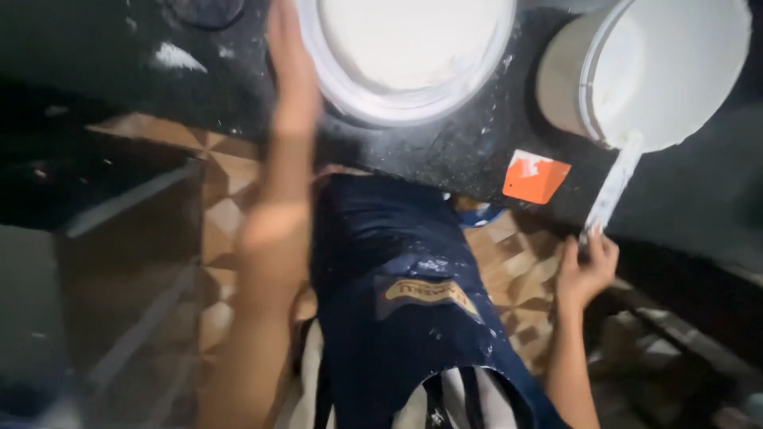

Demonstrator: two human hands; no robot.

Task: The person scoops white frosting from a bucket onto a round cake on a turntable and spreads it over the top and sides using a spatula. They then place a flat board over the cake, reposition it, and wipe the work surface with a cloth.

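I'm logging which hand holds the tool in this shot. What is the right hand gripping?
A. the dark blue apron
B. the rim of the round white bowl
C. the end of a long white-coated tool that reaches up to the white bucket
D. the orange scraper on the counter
C: the right hand closes on the lower end of the long white-coated tool, whose top meets the white bucket.

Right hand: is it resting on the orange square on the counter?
No. The right hand grips the end of a long white-coated tool that reaches up into the white bucket, clear of the orange square.
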